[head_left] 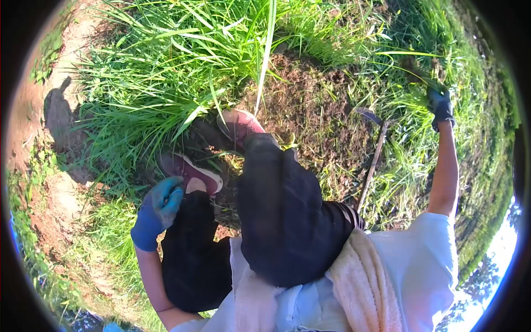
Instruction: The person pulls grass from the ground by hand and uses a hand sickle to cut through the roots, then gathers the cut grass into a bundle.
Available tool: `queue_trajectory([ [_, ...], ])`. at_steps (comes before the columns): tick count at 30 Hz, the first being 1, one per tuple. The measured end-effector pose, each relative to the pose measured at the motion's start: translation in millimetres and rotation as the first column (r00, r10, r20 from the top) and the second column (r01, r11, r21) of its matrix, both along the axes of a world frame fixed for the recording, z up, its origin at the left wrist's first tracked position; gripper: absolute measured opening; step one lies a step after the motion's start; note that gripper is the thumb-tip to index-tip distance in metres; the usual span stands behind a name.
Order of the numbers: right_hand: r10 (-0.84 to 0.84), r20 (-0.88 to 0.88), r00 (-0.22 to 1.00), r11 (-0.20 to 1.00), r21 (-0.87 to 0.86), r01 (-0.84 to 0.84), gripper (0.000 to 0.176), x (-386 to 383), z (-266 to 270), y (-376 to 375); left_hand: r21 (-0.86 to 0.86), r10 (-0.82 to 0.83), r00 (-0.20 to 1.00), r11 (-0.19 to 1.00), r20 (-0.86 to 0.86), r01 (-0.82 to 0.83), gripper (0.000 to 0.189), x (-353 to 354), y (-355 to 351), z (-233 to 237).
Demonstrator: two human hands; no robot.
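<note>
Right hand [441,105], in a blue glove, is extended far to the side over grass [171,72], its fingers directed at a blurred clump [415,71]; whether they are closed on it cannot be determined. Left hand [159,213], also gloved, is beside the left leg, well apart from the clump, with fingers curled inward; whether they press together, or hold anything, cannot be determined. A sickle [374,160] lies on the ground between the right leg and the right hand. The surface near the shoes [241,126] is brown soil [310,105], littered with plant scraps; tall grass borders it ahead and to the left, shorter growth to the right. Farther left runs a pale dirt path [66,193] bearing a dark shadow [58,113]. The site is outdoors, in strong sunlight, with bright sky at lower right. The clump appears green and brown, its outline indistinct. The sickle has a curved dark blade and a slender, worn-looking brown handle.
</note>
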State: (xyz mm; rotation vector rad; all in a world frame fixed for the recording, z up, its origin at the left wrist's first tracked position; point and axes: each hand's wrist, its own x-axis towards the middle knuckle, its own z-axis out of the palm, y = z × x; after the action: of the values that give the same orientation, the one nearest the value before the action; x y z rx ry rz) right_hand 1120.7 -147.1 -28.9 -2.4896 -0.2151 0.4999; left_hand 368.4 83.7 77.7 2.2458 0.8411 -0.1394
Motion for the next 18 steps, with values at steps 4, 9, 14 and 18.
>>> queue_trajectory([
  [4, 0.548, 0.544, 0.636, 0.793, -0.579, -0.188, 0.055, -58, 11, 32, 0.105, -0.1, 0.993, 0.99, 0.06, 0.094, 0.013, 0, 2, 0],
  [9, 0.259, -0.59, 0.765, 0.948, 0.005, -0.317, 0.062, -200, -125, 115, 0.263, -0.228, 0.971, 0.944, 0.076, 0.201, 0.013, 1, 3, -6],
  [14, 0.062, -0.718, 0.693, 0.996, 0.005, -0.085, 0.034, -228, -221, 188, -0.188, 0.266, 0.953, 0.938, -0.147, -0.291, 0.011, 15, 1, 8],
  [18, 0.82, -0.512, 0.255, -0.124, -0.594, -0.795, 0.016, -228, -186, 202, 0.008, -0.028, 0.999, 1.0, 0.023, 0.028, 0.011, 5, 2, -3],
])
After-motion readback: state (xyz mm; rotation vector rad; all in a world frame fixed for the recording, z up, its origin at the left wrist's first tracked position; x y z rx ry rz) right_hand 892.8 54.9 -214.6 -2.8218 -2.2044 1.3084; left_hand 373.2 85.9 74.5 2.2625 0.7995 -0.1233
